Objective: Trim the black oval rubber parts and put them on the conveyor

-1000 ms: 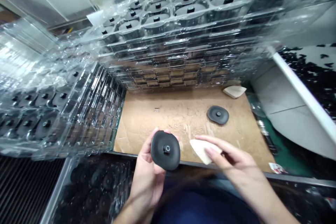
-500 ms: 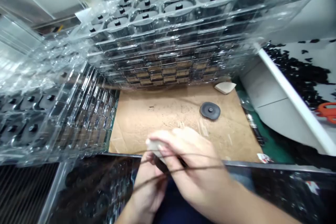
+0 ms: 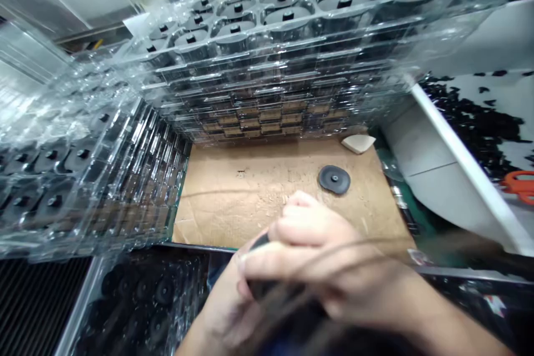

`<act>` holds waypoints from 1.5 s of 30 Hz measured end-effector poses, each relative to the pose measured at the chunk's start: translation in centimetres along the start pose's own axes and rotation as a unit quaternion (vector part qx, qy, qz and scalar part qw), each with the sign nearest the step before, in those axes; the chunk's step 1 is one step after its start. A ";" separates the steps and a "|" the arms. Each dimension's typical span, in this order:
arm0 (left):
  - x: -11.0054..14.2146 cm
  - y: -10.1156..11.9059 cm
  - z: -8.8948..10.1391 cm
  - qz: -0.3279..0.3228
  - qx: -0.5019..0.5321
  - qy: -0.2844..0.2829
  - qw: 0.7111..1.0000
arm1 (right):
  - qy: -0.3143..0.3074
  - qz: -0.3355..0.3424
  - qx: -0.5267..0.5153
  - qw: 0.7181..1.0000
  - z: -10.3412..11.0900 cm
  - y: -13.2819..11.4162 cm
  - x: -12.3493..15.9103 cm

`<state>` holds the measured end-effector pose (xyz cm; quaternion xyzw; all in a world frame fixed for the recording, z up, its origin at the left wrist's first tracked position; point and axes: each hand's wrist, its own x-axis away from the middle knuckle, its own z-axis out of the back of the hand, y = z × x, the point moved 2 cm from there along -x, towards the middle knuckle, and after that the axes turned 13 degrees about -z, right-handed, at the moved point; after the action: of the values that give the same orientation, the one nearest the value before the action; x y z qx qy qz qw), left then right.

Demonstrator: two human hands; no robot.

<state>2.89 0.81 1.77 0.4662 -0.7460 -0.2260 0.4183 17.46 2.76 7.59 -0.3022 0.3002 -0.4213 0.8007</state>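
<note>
In the head view my left hand (image 3: pixel 227 300) is closed around a rounded black plastic disc (image 3: pixel 265 288), held low over the front edge of the cardboard. Only parts of the disc show. My right hand (image 3: pixel 308 250) lies across it with curled fingers, its thumb over the disc. The white wedge sponge seen in this hand earlier is now hidden behind the fingers. A second black disc (image 3: pixel 334 179), with a small round hub, lies on the cardboard (image 3: pixel 225 200). Behind it, near the back right corner, sits another white sponge wedge (image 3: pixel 358 143).
Tall stacks of clear plastic trays (image 3: pixel 267 75) filled with black discs stand behind and at the left (image 3: pixel 137 178). At the right is a white bin (image 3: pixel 467 147) with many small black pieces and orange-handled scissors (image 3: pixel 519 185). More discs sit in trays (image 3: pixel 137 295) below left.
My right hand has brought the white sponge leftward onto the disc in my left hand, then turned over it, hiding the sponge. The disc has tilted from facing me. The view has shifted slightly.
</note>
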 end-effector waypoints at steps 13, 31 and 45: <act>-0.3 -0.3 0.4 0.057 0.129 -0.092 0.986 | 0.093 -0.325 -0.023 0.941 -4.9 6.3 6.5; -0.2 -0.2 0.7 0.013 0.057 -0.022 0.998 | 0.114 -0.156 0.015 0.981 -1.5 0.6 3.6; -0.9 -0.9 0.8 0.002 0.122 0.040 0.992 | 0.112 -0.410 -0.105 0.899 -5.9 7.9 8.9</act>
<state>2.85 1.10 0.31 0.5209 -0.7518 -0.1132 0.3880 21.13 -2.58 -3.97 -0.4320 0.2796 -0.7095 0.4814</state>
